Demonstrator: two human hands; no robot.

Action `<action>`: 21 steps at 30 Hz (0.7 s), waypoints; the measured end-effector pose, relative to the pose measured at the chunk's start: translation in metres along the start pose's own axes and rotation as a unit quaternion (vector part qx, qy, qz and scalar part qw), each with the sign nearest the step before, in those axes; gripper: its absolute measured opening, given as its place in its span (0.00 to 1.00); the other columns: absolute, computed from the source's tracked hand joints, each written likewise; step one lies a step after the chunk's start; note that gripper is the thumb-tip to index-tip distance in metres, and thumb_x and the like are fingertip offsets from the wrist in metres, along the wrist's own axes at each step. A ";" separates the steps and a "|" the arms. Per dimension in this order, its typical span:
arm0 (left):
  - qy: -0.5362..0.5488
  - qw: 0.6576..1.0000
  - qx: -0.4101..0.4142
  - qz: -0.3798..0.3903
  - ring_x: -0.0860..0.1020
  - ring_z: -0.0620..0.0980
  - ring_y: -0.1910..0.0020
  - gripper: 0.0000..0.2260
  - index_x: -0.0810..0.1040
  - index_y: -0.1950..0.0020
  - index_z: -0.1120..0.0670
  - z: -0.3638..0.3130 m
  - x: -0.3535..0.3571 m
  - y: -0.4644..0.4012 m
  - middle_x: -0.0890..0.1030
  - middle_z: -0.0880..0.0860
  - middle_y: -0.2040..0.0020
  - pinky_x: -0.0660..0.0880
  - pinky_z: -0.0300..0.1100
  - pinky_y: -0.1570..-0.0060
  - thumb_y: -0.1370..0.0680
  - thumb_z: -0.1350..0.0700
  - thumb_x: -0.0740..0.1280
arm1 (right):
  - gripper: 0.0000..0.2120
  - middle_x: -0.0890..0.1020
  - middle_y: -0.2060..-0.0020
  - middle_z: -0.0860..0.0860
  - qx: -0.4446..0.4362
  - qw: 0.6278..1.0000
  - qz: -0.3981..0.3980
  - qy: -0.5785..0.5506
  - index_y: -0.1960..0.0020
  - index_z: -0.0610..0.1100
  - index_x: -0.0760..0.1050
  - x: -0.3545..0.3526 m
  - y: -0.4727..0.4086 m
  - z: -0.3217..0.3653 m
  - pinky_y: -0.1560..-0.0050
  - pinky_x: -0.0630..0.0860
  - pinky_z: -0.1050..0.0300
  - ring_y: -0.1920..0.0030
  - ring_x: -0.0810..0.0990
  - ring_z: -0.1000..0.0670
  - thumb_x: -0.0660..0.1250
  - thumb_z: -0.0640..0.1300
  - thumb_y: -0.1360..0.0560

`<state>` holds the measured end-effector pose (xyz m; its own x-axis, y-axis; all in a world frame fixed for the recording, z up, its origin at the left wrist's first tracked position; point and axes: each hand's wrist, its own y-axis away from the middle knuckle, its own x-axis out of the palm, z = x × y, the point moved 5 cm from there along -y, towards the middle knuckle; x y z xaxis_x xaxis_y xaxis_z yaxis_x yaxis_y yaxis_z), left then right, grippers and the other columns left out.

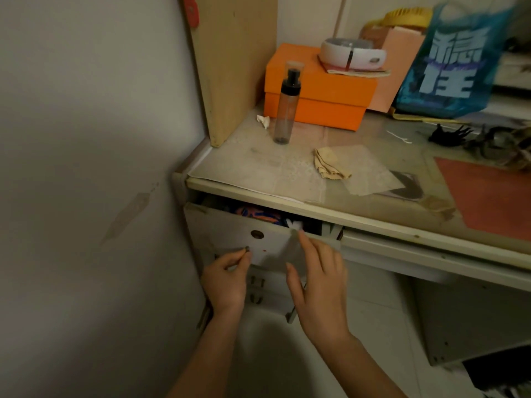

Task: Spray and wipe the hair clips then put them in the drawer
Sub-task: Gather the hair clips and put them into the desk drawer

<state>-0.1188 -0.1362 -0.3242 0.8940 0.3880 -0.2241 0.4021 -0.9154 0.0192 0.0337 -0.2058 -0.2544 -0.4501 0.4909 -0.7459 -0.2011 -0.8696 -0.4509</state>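
The white drawer (230, 231) under the desk's left end stands slightly pulled out, with colourful items showing in the gap. My left hand (227, 280) pinches a small knob or screw on the drawer front. My right hand (316, 280) has straight fingers touching the drawer's upper edge, near a white clip-like item (294, 225) in the gap. On the desk stand a clear spray bottle (286, 107) with a black pump and a crumpled beige cloth (330, 165). Dark hair clips (451, 135) lie at the desk's far right.
An orange box (316, 101) with a white round device (352, 54) on it stands at the back. A blue plastic bag (448, 67) sits to its right. A wooden side panel (232, 61) rises at the desk's left. The wall lies close on the left.
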 end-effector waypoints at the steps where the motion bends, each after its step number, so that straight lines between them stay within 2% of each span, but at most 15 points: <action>1: -0.006 1.000 0.001 -0.003 0.78 0.40 0.62 0.04 0.86 0.55 0.58 -0.001 0.000 0.000 0.82 0.47 0.62 0.67 0.19 0.63 0.28 0.61 0.74 | 0.26 0.76 0.39 0.44 0.001 1.000 0.002 0.029 0.29 0.42 0.69 0.000 -0.005 0.002 0.41 0.71 0.45 0.40 0.74 0.42 0.69 0.46 0.25; 3: -0.021 1.000 0.004 -0.002 0.76 0.36 0.64 0.04 0.86 0.55 0.59 -0.004 -0.001 0.000 0.82 0.48 0.62 0.66 0.18 0.64 0.29 0.61 0.74 | 0.27 0.72 0.33 0.43 0.028 0.996 0.025 0.077 0.28 0.43 0.67 0.002 -0.017 0.002 0.34 0.66 0.40 0.34 0.70 0.40 0.68 0.49 0.24; 4: -0.030 1.000 0.007 0.004 0.76 0.36 0.64 0.03 0.85 0.55 0.59 -0.005 -0.001 0.000 0.83 0.49 0.61 0.66 0.18 0.64 0.28 0.61 0.74 | 0.27 0.70 0.31 0.44 0.044 0.994 0.047 0.090 0.27 0.44 0.65 0.003 -0.022 0.000 0.31 0.60 0.39 0.31 0.66 0.41 0.66 0.52 0.23; 6: -0.037 0.999 0.008 0.024 0.80 0.43 0.61 0.04 0.85 0.55 0.58 -0.007 -0.002 0.001 0.83 0.49 0.61 0.67 0.19 0.64 0.28 0.60 0.74 | 0.28 0.68 0.31 0.48 0.057 0.987 0.095 0.115 0.24 0.48 0.60 0.008 -0.028 -0.005 0.27 0.49 0.42 0.28 0.62 0.45 0.59 0.56 0.21; 7: -0.040 0.999 0.012 0.029 0.81 0.46 0.57 0.05 0.85 0.54 0.57 -0.010 -0.004 0.002 0.82 0.48 0.60 0.67 0.20 0.63 0.28 0.59 0.74 | 0.28 0.70 0.33 0.48 0.054 0.986 0.103 0.122 0.24 0.48 0.59 0.009 -0.029 -0.007 0.27 0.48 0.44 0.29 0.63 0.46 0.58 0.57 0.21; 9: -0.076 0.996 0.050 0.016 0.80 0.50 0.51 0.08 0.84 0.50 0.55 -0.020 -0.013 0.004 0.82 0.48 0.55 0.69 0.26 0.56 0.27 0.55 0.73 | 0.27 0.73 0.38 0.48 0.045 0.986 0.107 0.121 0.25 0.48 0.61 0.007 -0.030 -0.009 0.27 0.51 0.46 0.34 0.67 0.46 0.58 0.56 0.21; 11: -0.154 0.980 0.126 -0.029 0.77 0.54 0.45 0.15 0.81 0.42 0.55 -0.034 -0.024 0.006 0.81 0.53 0.46 0.69 0.38 0.48 0.26 0.51 0.72 | 0.26 0.75 0.42 0.48 0.043 0.985 0.110 0.126 0.26 0.47 0.64 0.005 -0.031 -0.007 0.27 0.54 0.46 0.37 0.69 0.46 0.58 0.56 0.21; 13: -0.219 0.948 0.223 -0.053 0.74 0.58 0.39 0.21 0.76 0.35 0.55 -0.051 -0.030 0.009 0.76 0.58 0.36 0.68 0.47 0.42 0.26 0.50 0.71 | 0.25 0.75 0.43 0.47 0.042 0.986 0.105 0.124 0.27 0.46 0.66 0.005 -0.030 -0.005 0.28 0.56 0.46 0.38 0.70 0.45 0.59 0.56 0.21; 15: -0.289 0.911 0.293 -0.010 0.67 0.60 0.30 0.25 0.70 0.29 0.50 -0.064 -0.025 0.008 0.67 0.59 0.27 0.63 0.56 0.33 0.25 0.47 0.69 | 0.24 0.76 0.44 0.47 0.045 0.986 0.100 0.123 0.29 0.46 0.68 0.004 -0.029 -0.003 0.29 0.57 0.47 0.39 0.71 0.44 0.60 0.56 0.22; 17: -0.351 0.881 0.315 0.045 0.57 0.57 0.24 0.26 0.64 0.26 0.45 -0.068 -0.019 0.004 0.59 0.56 0.23 0.50 0.55 0.28 0.23 0.42 0.64 | 0.23 0.76 0.44 0.47 0.046 0.986 0.107 0.123 0.30 0.47 0.69 0.003 -0.026 -0.002 0.30 0.58 0.47 0.39 0.71 0.44 0.60 0.56 0.22; 19: -0.390 0.864 0.311 0.072 0.52 0.56 0.23 0.26 0.62 0.25 0.43 -0.068 -0.019 -0.001 0.56 0.54 0.22 0.39 0.51 0.29 0.22 0.38 0.58 | 0.23 0.75 0.42 0.48 0.047 0.984 0.118 0.126 0.30 0.48 0.69 0.002 -0.024 -0.002 0.30 0.58 0.48 0.38 0.70 0.45 0.59 0.57 0.21; 21: -0.405 0.859 0.301 0.086 0.53 0.57 0.23 0.26 0.66 0.27 0.44 -0.066 -0.023 -0.001 0.59 0.54 0.23 0.39 0.53 0.29 0.22 0.37 0.54 | 0.23 0.73 0.39 0.51 0.048 0.979 0.135 0.145 0.29 0.51 0.66 0.001 -0.021 -0.001 0.30 0.56 0.51 0.36 0.68 0.48 0.55 0.58 0.21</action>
<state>-0.1264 -0.1369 -0.2545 0.4003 0.2627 -0.8779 -0.1155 -0.9359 -0.3328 0.0385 -0.1868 -0.2462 -0.2343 0.2237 -0.9461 -0.1953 -0.9641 -0.1796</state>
